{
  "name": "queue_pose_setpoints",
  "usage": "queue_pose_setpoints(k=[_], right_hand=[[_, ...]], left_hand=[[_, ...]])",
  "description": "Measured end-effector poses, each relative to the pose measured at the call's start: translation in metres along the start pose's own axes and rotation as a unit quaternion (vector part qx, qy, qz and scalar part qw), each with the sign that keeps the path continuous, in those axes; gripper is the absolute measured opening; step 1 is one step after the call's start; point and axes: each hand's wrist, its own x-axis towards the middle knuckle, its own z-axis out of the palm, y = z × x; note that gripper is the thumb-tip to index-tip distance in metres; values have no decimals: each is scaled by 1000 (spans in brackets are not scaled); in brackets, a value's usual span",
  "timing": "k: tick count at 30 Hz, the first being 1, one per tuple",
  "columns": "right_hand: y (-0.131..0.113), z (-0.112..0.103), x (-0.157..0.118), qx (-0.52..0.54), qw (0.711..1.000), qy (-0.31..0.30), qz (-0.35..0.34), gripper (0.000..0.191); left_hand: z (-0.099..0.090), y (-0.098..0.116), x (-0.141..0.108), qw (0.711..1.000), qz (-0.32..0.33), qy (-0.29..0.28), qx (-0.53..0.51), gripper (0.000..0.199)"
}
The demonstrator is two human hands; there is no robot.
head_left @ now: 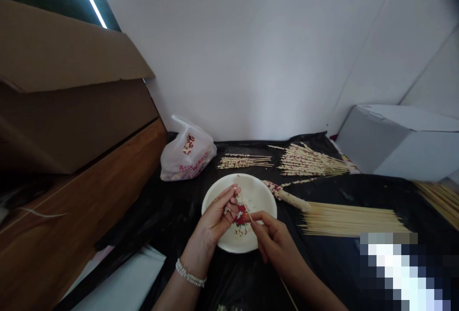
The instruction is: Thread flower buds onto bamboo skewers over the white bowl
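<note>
One left hand (pixel 218 218) near the centre of the frame, cupped round small pale pieces (pixel 227 210); right hand (pixel 274 239) in a narrow pinch on a thin pale wooden stick (pixel 288 293), both above a round white bowl (pixel 264 201). Right of centre, pale-and-red studded sticks (pixel 304 160); below them, a bundle of plain pale sticks (pixel 351 218). Possible spill from a loosened left palm; possible pricked finger or split piece from a crooked push.

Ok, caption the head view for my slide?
Right hand holds a thin stick by the left hand, above a white bowl.
</note>
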Motion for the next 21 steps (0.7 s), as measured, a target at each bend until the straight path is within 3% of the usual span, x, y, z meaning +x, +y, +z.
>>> queue_pose_setpoints(k=[21], right_hand=[[0, -3, 3, -5, 1000, 4, 9, 37]], left_hand=[[-3, -5, 2, 999, -14, -43, 11, 22]])
